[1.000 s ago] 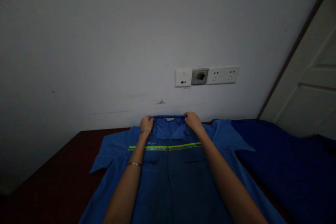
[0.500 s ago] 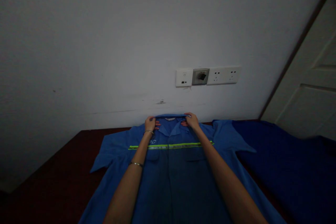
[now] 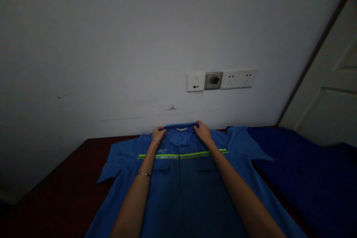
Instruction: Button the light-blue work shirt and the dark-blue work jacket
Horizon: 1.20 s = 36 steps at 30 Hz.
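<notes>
A blue short-sleeved work shirt (image 3: 167,193) lies front up, its sleeves spread to both sides and a yellow-green and silver band across the chest. The collar (image 3: 182,125) is at the far end, close to the wall, with a white label inside the neck. My left hand (image 3: 158,135) pinches the collar's left end. At the collar's right end, my right hand (image 3: 202,132) grips the cloth with its fingers closed. My forearms lie over parts of the shirt front.
The shirt rests on a dark red-brown tabletop (image 3: 64,182). Darker blue cloth (image 3: 312,182) lies at the right, beside the shirt's sleeve. Behind stands a white wall with a row of sockets and switches (image 3: 221,80). A white panelled door (image 3: 334,104) is at far right.
The raised collar edge has folded lower, and the neck label shows more fully. Both hands have curled their fingers closer around the collar ends. The shirt body has stayed in place.
</notes>
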Tool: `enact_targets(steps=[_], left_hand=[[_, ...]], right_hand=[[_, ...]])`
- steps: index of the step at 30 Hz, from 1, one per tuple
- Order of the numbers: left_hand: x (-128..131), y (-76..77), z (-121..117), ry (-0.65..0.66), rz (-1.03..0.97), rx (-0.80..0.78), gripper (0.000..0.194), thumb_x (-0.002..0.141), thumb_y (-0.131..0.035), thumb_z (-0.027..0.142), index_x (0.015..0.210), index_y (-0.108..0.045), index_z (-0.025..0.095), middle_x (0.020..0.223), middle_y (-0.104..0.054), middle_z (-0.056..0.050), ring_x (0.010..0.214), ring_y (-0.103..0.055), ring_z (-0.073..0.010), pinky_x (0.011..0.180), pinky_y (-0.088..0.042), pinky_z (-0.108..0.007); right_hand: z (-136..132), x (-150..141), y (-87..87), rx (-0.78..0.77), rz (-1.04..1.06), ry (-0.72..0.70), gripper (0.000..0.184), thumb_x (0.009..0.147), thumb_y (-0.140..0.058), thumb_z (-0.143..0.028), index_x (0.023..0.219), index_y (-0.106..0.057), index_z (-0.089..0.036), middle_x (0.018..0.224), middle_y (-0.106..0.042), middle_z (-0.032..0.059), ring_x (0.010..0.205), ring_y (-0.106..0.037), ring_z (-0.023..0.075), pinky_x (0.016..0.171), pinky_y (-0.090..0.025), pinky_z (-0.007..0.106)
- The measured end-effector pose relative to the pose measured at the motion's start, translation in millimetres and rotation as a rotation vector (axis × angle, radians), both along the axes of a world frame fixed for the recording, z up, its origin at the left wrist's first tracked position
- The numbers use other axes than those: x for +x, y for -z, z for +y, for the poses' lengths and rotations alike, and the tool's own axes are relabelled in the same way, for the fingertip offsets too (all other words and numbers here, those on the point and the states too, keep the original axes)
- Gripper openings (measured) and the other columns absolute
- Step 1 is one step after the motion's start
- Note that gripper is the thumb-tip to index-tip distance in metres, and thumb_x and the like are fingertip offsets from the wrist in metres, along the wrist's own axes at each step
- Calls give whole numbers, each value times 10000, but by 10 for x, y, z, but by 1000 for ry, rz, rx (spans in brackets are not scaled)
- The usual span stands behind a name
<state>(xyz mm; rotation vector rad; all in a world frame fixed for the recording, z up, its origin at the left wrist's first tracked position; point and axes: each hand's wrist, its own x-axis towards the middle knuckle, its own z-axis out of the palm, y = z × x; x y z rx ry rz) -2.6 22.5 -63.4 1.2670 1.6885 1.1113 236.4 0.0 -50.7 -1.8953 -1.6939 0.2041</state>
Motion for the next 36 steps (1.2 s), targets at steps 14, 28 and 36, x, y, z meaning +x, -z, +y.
enact_targets(steps=[14,28,36], left_hand=[[-255,-46,93,124,453,265,171,645,-603,133,810,-645,137,798,-633,-38,790,-576,-152,769,-438,-256],[-174,-268,-43,341,454,418,273,716,-487,105,982,-511,162,836,-581,-8,831,-549,-133,811,-424,-261],[-143,-319,-62,375,582,399,399,684,-523,84,1078,-553,142,926,-565,-49,876,-519,-153,836,-412,-274]], right_hand=[[-117,-9,-89,32,-343,41,261,837,-451,-303,1051,-580,-227,1049,-494,105,981,-478,209,763,-391,280],[-135,-14,-241,70,-298,108,376,915,-216,-357,1094,-500,-189,923,-603,115,843,-590,209,712,-410,298],[-29,16,-211,75,9,30,338,907,-264,-336,1062,-482,-130,772,-636,101,720,-622,171,659,-426,240]])
